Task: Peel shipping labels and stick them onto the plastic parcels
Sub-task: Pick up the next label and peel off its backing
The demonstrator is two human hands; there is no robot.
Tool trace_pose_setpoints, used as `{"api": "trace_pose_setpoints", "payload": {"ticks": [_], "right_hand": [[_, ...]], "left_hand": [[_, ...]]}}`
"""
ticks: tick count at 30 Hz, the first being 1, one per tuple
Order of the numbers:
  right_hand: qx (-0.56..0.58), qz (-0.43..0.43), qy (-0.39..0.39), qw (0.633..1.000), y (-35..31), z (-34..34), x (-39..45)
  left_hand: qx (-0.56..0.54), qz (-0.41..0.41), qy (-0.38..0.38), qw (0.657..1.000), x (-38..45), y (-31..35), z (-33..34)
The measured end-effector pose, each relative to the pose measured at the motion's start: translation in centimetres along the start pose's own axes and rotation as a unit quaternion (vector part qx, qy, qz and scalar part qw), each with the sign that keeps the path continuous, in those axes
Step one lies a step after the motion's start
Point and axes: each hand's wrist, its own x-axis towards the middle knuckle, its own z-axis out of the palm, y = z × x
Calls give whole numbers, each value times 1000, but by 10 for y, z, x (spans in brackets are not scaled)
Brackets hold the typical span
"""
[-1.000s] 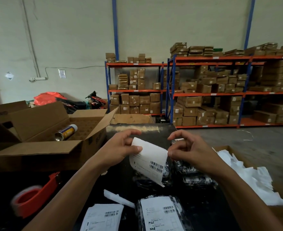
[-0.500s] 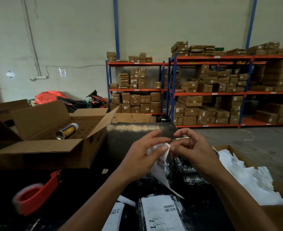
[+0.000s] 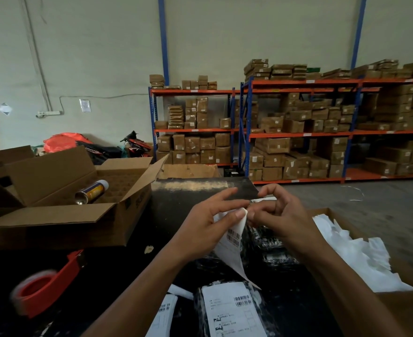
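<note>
A white shipping label (image 3: 233, 242) with barcodes hangs edge-on between my hands above the black table (image 3: 195, 190). My left hand (image 3: 207, 224) pinches its top corner with thumb and forefinger. My right hand (image 3: 280, 217) pinches the same top corner from the right, fingertips touching the left ones. Below, a black plastic parcel (image 3: 234, 312) lies at the near edge with a label stuck on it. More black parcels (image 3: 271, 251) lie under my right wrist. A loose label sheet (image 3: 162, 314) lies left of the labelled parcel.
An open cardboard box (image 3: 61, 215) with a spray can (image 3: 92, 192) stands at the left. A red tape dispenser (image 3: 47, 283) lies at the near left. A box of white backing scraps (image 3: 356, 259) sits at the right. Shelves of cartons (image 3: 298, 132) line the back.
A second ago the label faced me, held wide by both hands. My hands have come together at its top corner and the label has turned edge-on, hanging down.
</note>
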Motion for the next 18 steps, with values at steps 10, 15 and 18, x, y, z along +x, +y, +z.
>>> {"api": "trace_pose_setpoints", "payload": {"ticks": [10,15,18], "right_hand": [[-20,-28,39,999,2,2,-5],[-39,-54,52,996,2,7,-7],[-43,-59,53,996,2,9,-8]], "left_hand": [[34,10,199,979,-6,1,9],[-9,26,171,985,-10,3,18],[-7,29,159,987,-11,3,17]]}}
